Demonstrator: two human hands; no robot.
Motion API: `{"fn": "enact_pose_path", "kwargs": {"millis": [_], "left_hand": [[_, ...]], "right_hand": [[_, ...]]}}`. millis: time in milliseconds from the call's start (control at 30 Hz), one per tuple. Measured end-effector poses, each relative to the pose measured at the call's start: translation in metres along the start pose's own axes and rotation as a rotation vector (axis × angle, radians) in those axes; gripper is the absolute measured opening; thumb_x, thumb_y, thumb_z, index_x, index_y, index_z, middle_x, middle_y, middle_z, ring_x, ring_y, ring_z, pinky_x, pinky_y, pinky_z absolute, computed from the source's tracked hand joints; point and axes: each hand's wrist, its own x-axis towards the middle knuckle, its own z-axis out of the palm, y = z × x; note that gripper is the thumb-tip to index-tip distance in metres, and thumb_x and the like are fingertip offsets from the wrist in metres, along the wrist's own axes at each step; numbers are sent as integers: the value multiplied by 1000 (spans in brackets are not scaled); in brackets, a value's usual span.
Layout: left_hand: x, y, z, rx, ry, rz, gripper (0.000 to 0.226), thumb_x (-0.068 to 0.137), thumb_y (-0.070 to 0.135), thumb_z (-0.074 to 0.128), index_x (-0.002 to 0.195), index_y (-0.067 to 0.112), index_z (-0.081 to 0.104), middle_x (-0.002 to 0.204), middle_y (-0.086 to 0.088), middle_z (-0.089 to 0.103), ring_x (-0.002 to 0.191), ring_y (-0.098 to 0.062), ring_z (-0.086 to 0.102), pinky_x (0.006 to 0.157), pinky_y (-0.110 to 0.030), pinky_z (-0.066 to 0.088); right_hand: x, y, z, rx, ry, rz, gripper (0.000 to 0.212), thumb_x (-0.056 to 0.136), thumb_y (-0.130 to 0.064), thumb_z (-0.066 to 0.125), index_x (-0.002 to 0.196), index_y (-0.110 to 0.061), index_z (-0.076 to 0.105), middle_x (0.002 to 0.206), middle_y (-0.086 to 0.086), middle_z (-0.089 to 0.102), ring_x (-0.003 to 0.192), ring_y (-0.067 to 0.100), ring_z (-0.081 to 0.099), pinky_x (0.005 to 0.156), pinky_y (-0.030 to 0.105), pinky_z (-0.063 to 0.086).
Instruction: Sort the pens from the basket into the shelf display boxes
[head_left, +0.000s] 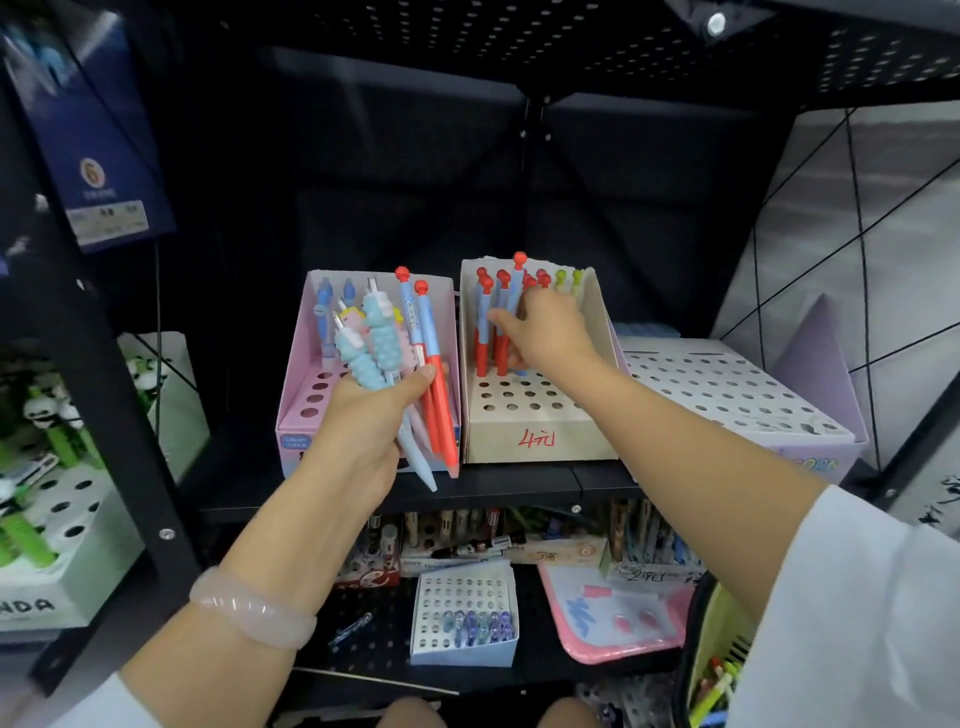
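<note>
Red-and-blue pen (514, 291) pinched in your right hand (545, 332) sits above the beige display box (519, 415), so a missed hole could topple neighbours, while your left hand (374, 415), gripping the mixed pen bundle (400, 364) loosely, may spill it before the pink display box (301, 374).

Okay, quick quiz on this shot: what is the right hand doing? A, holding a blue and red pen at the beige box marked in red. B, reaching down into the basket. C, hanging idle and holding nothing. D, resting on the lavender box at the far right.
A: the right hand pinches a blue and red pen among the red-capped pens standing in the beige box, while the left hand grips a bunch of pens.
</note>
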Motion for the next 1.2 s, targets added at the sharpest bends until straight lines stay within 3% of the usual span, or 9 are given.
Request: {"fn": "enact_pose_path", "kwargs": {"millis": [133,333,433,533,633,733,833,1033,1200], "left_hand": [[-1,-1,0,-23,-4,4,12,82,4,64,80,15,64,60,10,69,57,-1,64,52,-19,52],[-2,-1,1,-19,13,-11,13,82,4,66,78,16,64,62,9,69,62,-6,64,60,-23,54],[-4,0,3,-29,31,-25,11,81,3,66,80,15,64,73,1,66,73,-13,62,74,-30,53],[-6,1,5,-22,25,-28,10,81,4,66,82,14,63,78,-2,65,79,-17,61,83,-36,51],[-6,2,5,-22,21,-26,11,81,4,65,83,15,63,79,-2,64,78,-17,61,83,-37,51],[-6,3,5,-24,12,-27,11,81,5,66,86,15,64,82,-2,65,81,-17,62,84,-35,52],[-7,1,6,-15,16,-24,13,81,5,66,89,15,63,86,-4,66,86,-19,62,83,-34,51],[-8,1,8,19,-13,13,11,83,5,64,87,15,64,75,1,69,69,-9,66,56,-22,54],[-10,2,5,26,-13,32,14,85,3,61,76,12,65,62,2,70,54,-9,65,51,-22,54]], "right_hand": [[-6,0,2,115,173,-58,25,91,-30,58,106,-10,52,83,3,60,71,20,62,61,26,49],[-14,-3,3,123,328,-139,26,91,-25,57,113,-16,47,78,-2,53,65,13,52,53,18,34],[-13,-8,-1,59,296,-232,43,94,-19,52,135,-23,40,70,-3,52,62,12,52,59,24,45],[-6,-4,-4,-87,273,-213,42,97,-21,46,138,-24,41,88,6,62,73,18,55,67,32,49],[-3,6,-2,-200,188,-147,39,98,-18,40,137,-21,42,95,9,63,67,20,51,56,30,39],[-8,10,-2,-165,182,-166,45,97,-18,42,141,-23,35,77,2,56,56,15,46,47,26,33],[-21,2,-1,100,252,-227,30,96,-23,47,124,-16,53,60,-7,47,50,6,44,49,21,37],[-51,-21,-5,700,-425,-123,22,92,-30,57,74,-19,64,64,-9,57,58,1,52,52,14,44],[-45,-24,-13,802,-243,-71,17,96,-23,49,82,-16,55,72,1,59,57,8,57,52,20,49]]}}
